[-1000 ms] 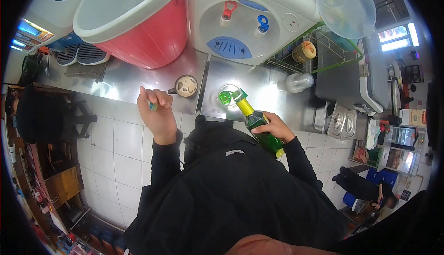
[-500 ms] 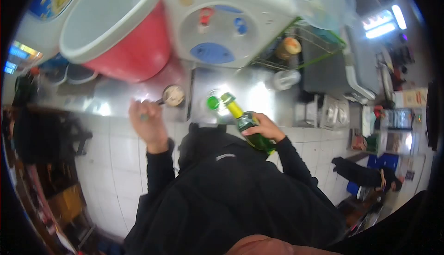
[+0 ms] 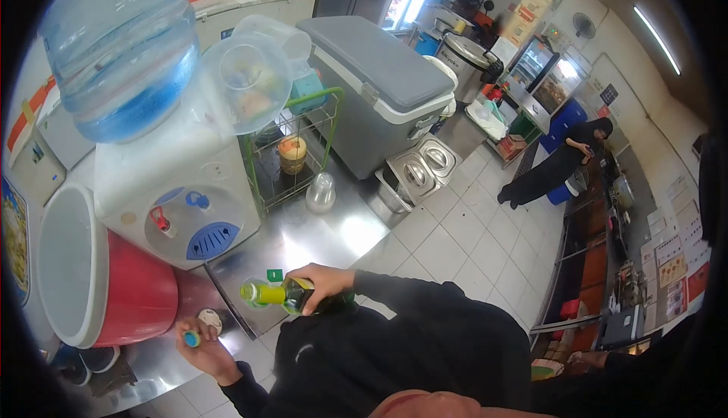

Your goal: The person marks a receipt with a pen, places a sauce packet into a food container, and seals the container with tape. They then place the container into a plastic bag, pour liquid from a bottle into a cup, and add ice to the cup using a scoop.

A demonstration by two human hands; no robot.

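My right hand [image 3: 324, 285] is wrapped round a green glass bottle [image 3: 302, 294] with a yellow-green neck, tilted with its mouth pointing left. The fingers of my left hand [image 3: 203, 350] are closed on a small blue-green cap [image 3: 192, 338]. Just behind that hand, a small round container [image 3: 210, 318] with pale contents stands on the steel counter, partly hidden. A green square item [image 3: 274, 275] lies on the counter beside the bottle's neck.
Behind the counter [image 3: 303, 240] stand a red tub [image 3: 140, 289], a water dispenser [image 3: 174, 190] and a green wire rack [image 3: 292, 156]. A clear plastic bottle [image 3: 321, 193], steel lidded pans [image 3: 419, 169] and a grey cooler [image 3: 379, 62] are to the right. Someone in black [image 3: 557, 162] stands farther off.
The view has swung to the right and up, showing more of the room. The green bottle is now more nearly level in my right hand, and the cap in my left hand shows more clearly.
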